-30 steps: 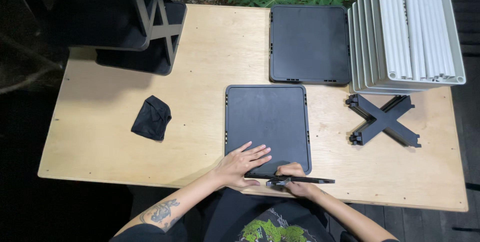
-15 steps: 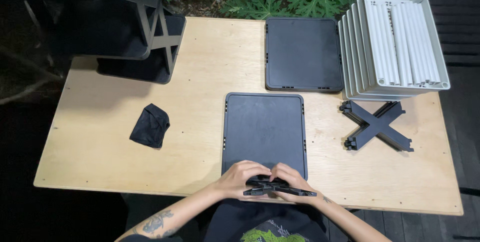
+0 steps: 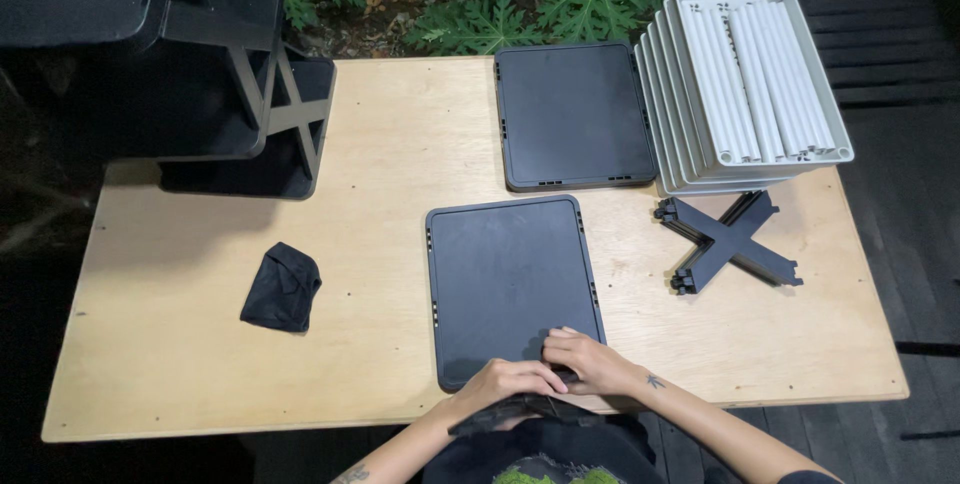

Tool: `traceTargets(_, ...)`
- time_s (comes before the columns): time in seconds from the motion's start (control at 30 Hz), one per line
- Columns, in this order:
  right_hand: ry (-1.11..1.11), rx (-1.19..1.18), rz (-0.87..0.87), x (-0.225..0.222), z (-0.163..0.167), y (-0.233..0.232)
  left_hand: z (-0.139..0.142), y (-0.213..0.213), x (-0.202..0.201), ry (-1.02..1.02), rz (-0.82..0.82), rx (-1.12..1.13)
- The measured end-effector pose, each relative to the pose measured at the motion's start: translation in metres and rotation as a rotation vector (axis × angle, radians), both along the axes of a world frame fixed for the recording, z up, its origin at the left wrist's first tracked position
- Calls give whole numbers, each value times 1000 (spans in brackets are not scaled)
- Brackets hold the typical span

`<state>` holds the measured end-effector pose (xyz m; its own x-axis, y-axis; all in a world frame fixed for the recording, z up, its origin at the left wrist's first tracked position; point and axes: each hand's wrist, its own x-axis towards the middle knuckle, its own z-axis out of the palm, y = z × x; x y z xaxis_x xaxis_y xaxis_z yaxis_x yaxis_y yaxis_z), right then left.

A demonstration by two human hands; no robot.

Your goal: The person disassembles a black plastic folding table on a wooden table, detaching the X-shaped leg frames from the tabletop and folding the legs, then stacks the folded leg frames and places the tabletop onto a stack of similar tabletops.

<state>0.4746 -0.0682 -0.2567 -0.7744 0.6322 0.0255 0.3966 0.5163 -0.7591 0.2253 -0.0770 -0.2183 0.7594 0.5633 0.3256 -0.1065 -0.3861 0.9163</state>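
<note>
A flat black rectangular panel (image 3: 508, 274) lies on the wooden table (image 3: 380, 144) in front of me. Both my hands meet at its near edge. My left hand (image 3: 508, 382) is curled over a thin black strip (image 3: 500, 412) that shows just below it at the table's edge. My right hand (image 3: 592, 361) rests with bent fingers on the panel's near right corner, its fingertips touching the left hand. Most of the strip is hidden under the hands.
A second black panel (image 3: 575, 114) lies further back. A leaning stack of grey trays (image 3: 750, 84) stands at the back right, with a black X-shaped piece (image 3: 728, 242) in front of it. A crumpled black cloth (image 3: 283, 287) lies at the left. A black frame stand (image 3: 250, 94) is at the back left.
The right hand brought the thin black strip from the right in to the panel's near edge. The left hand left the panel's surface and closed over the strip. Both hands now sit together.
</note>
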Motion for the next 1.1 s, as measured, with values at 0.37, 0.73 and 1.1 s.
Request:
traceTargets(0.37, 249, 44, -436, 7, 16, -5, 33, 38, 38, 102, 309, -639)
traceTargets(0.73, 59, 353, -1028, 161, 64, -38, 2, 57, 164, 56, 204, -349)
traceTargets(1.1, -157, 426, -1255, 244, 57, -21, -19, 84, 284, 269, 264, -238)
